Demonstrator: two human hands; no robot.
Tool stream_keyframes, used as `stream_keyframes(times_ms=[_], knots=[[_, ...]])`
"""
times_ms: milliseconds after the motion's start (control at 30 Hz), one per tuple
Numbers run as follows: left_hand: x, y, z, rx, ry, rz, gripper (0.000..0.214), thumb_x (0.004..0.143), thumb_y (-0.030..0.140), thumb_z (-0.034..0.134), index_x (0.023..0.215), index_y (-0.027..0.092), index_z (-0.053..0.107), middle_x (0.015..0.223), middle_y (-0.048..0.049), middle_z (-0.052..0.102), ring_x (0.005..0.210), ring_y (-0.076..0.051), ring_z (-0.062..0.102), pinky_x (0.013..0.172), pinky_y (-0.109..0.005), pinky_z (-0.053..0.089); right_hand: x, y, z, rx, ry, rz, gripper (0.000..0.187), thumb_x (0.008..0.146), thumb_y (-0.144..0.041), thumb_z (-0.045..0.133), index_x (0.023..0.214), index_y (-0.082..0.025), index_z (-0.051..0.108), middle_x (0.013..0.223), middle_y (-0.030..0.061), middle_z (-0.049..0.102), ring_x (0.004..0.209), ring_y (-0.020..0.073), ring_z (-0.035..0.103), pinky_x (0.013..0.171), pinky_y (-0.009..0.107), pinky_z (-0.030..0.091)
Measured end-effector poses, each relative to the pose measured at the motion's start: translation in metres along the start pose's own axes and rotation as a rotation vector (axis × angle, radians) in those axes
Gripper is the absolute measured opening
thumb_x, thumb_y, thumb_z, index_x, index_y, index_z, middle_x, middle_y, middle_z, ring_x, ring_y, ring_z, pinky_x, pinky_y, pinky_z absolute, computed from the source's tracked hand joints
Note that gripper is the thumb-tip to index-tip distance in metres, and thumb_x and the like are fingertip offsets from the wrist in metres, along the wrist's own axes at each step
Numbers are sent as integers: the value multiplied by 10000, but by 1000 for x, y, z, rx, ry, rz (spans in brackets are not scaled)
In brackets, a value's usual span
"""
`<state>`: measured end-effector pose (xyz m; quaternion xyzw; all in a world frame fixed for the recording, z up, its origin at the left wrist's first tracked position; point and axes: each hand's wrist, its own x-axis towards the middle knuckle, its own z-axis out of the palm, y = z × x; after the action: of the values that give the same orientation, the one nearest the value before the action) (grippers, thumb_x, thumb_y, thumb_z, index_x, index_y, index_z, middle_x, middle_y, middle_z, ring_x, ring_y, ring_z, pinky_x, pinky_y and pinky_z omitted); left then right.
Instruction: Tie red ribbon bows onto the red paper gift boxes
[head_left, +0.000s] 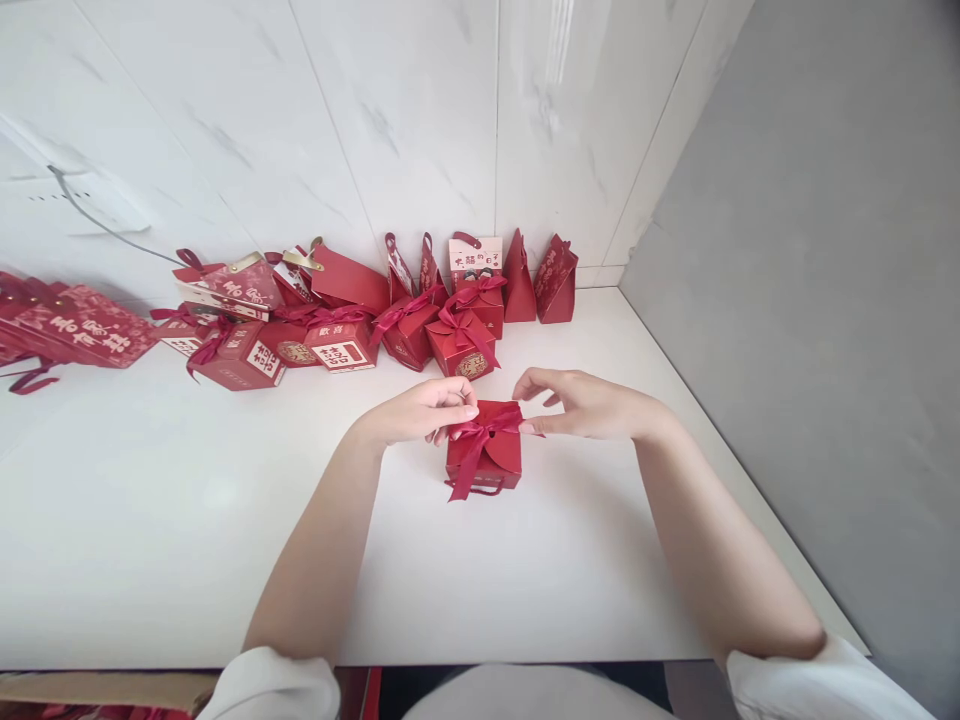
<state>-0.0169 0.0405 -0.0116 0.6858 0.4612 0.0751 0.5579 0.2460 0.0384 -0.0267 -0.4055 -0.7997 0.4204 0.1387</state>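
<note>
A small red gift box [504,462] stands on the white table in front of me, with a dark red ribbon [469,470] tied in a bow across its top. One ribbon tail hangs over the front, and a cord loop shows at the box's base. At the upper left corner of the box, my left hand [427,410] has its fingers bent and closed on the ribbon. My right hand [589,402] is at the box's right side, thumb and fingers apart. Its thumb rests by the ribbon's right end.
Behind the box, several ribboned red gift boxes [461,345] line the tiled wall, with taller red bags [556,282] beside them. More red packages [86,325] lie at far left. A grey panel [810,300] bounds the table on the right. A cardboard carton [105,688] sits below the front edge.
</note>
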Motion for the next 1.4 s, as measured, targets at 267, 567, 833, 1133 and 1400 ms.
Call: stream_keyframes(times_ms=[267,567,833,1133,1400], knots=[[-1,-6,-8,47,-50,34,239,833,398,642,924,212,522,808,7,620,704,-128,594,591,-236,452,30,-7,42,47,151,-335,49,879,-270,625,878,-237,660,1195,51,619,1160,224,560,1012,397,441],[0,-12,-12,148,-123,81,177,827,355,623,873,193,569,810,-4,534,685,-120,486,546,-222,407,40,0,53,16,113,-368,103,861,-172,629,769,-216,610,1067,32,680,1012,204,620,928,371,468],[9,-26,-17,18,-236,221,190,771,223,624,618,153,536,726,6,487,674,-113,445,675,-256,379,44,2,57,-58,103,-418,157,872,-187,617,733,-209,548,896,9,668,860,176,609,884,359,438],[5,-13,-13,33,-207,178,125,799,273,595,747,163,565,839,-22,545,750,-142,490,720,-272,407,42,3,56,-69,112,-415,132,846,-141,599,751,-220,554,1057,19,705,1019,208,637,1013,445,374],[-11,0,-6,259,113,197,163,793,226,589,954,209,576,826,4,521,701,-126,456,642,-247,367,38,-3,54,-141,309,-422,64,902,-258,608,846,-232,627,1292,65,648,1367,268,455,1150,571,234]])
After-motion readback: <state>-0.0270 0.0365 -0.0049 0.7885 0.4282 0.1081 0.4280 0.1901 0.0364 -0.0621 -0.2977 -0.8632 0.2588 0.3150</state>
